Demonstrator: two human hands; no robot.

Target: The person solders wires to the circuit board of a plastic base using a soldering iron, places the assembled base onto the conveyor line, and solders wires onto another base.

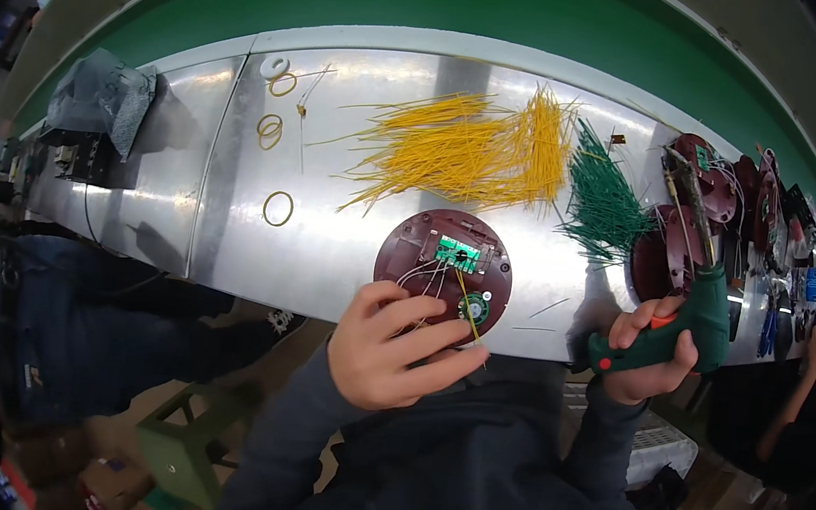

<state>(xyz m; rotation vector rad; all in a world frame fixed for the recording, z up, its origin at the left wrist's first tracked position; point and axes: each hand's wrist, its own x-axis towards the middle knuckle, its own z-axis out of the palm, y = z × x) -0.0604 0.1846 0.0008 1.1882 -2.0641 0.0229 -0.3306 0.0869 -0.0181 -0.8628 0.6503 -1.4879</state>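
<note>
A round maroon plastic housing (399, 244) lies near the bench's front edge, with a green circuit board (459, 253) and a small round green part (474, 306) in it. Pale wires and one yellow wire (467, 297) run from the board. My left hand (397, 350) lies over the housing's near left side, fingers spread; the yellow wire reaches down to its fingertips. To the right, my right hand (653, 359) is wrapped round the grip of a green soldering gun (705, 314) with an orange trigger. Its metal tip points up and away from the housing.
Heaps of yellow wires (460, 150) and green wires (603, 202) lie behind the housing. More maroon housings (665, 249) crowd the right. Rubber bands (277, 208) and a plastic-covered box (97, 109) are left. A person (804, 401) works at far right.
</note>
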